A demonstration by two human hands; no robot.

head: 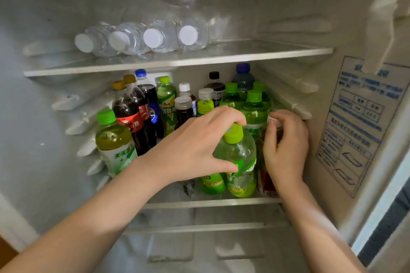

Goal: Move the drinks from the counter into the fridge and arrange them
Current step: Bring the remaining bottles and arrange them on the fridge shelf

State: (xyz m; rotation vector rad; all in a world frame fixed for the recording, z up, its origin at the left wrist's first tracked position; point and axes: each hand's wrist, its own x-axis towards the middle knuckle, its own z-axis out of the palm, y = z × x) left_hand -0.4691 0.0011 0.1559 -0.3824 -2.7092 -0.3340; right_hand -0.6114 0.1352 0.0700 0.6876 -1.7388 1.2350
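Both my hands reach into the open fridge at its middle shelf (199, 203). My left hand (190, 146) grips the shoulder of a green bottle with a lime cap (238, 159) at the shelf's front. To its right, my right hand (286, 146) is closed around a dark bottle with a white cap (274, 120) and a red label, pressed close to the fridge's right wall. Behind them stand several green bottles (255, 113), cola bottles (131, 115) and other drinks. The lower part of the dark bottle is hidden by my hand.
On the upper glass shelf (244, 53) several clear water bottles (153, 37) lie on their sides, caps facing me. A green tea bottle (114, 142) stands at the front left. The right wall carries a blue printed sticker (359, 122). Bare shelf shows at front centre.
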